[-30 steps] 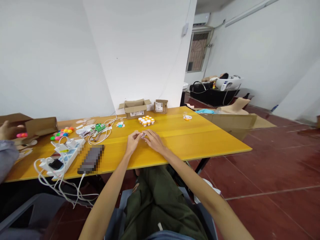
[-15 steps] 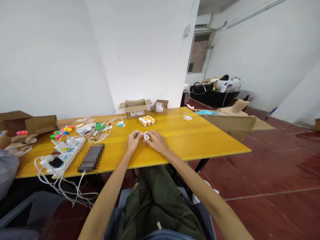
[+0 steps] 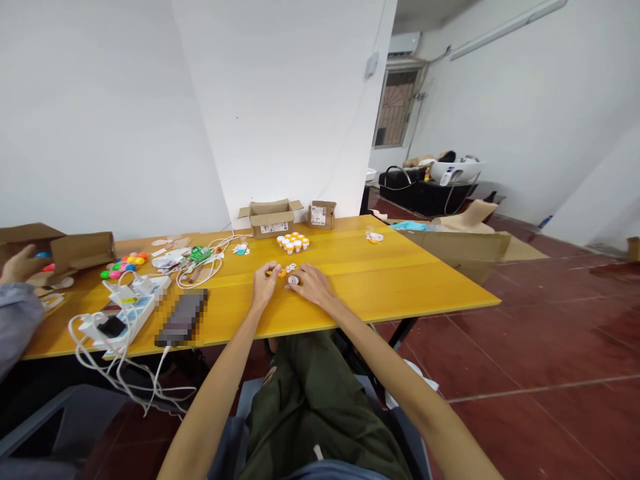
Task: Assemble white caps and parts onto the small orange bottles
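Observation:
My left hand (image 3: 263, 285) is closed in a pinch on a small orange plastic piece (image 3: 282, 273), whose exact kind is too small to tell. My right hand (image 3: 312, 285) has its thumb and fingers around a small round whitish cup (image 3: 293, 281) low over the table. Between the hands lie several small white pieces with dark spots (image 3: 291, 268). Beyond them stands a cluster of small white containers with orange-yellow tops (image 3: 293, 243).
Cardboard boxes (image 3: 273, 219) stand against the wall. To the left lie a power strip (image 3: 140, 313) with cables, a dark phone (image 3: 183, 317) and colourful balls (image 3: 125, 263). Another person's hand (image 3: 23, 265) reaches by a box. Small white and orange parts (image 3: 373, 237) lie right.
My hands have moved slightly apart, and an orange piece now shows at my left fingertips. The round cup has tilted and lowered. Another person's hand has come into view at far left.

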A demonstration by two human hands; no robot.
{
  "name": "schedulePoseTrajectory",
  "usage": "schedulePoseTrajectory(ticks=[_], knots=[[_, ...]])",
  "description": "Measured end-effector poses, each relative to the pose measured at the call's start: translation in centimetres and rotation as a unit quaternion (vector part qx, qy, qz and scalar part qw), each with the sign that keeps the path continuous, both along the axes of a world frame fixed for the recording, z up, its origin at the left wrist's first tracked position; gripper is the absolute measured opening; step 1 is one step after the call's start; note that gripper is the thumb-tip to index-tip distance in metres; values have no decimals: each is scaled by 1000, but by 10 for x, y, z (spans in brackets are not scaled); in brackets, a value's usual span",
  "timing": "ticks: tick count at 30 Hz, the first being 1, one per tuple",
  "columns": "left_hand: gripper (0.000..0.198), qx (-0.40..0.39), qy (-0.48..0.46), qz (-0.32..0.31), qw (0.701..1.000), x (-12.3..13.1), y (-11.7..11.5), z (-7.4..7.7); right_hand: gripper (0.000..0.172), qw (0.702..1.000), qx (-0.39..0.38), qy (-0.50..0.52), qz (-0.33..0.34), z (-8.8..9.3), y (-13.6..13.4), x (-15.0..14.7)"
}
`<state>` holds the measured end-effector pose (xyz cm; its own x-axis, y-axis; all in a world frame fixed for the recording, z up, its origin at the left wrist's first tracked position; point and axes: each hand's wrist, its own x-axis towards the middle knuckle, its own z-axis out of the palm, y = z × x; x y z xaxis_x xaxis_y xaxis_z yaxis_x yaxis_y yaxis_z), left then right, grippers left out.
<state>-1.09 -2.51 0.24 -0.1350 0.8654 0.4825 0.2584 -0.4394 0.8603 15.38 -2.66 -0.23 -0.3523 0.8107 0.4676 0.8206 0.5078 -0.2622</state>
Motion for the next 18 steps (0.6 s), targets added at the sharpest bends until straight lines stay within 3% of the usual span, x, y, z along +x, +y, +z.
schedulePoseTrajectory(ticks=[12, 18], knots=[[8, 39, 107, -26, 993, 5, -4, -1, 12, 995, 27, 90, 28, -13, 8, 6], [9, 56, 236, -35, 970, 7, -5, -1, 22, 989, 52, 135, -16, -17, 15, 16]])
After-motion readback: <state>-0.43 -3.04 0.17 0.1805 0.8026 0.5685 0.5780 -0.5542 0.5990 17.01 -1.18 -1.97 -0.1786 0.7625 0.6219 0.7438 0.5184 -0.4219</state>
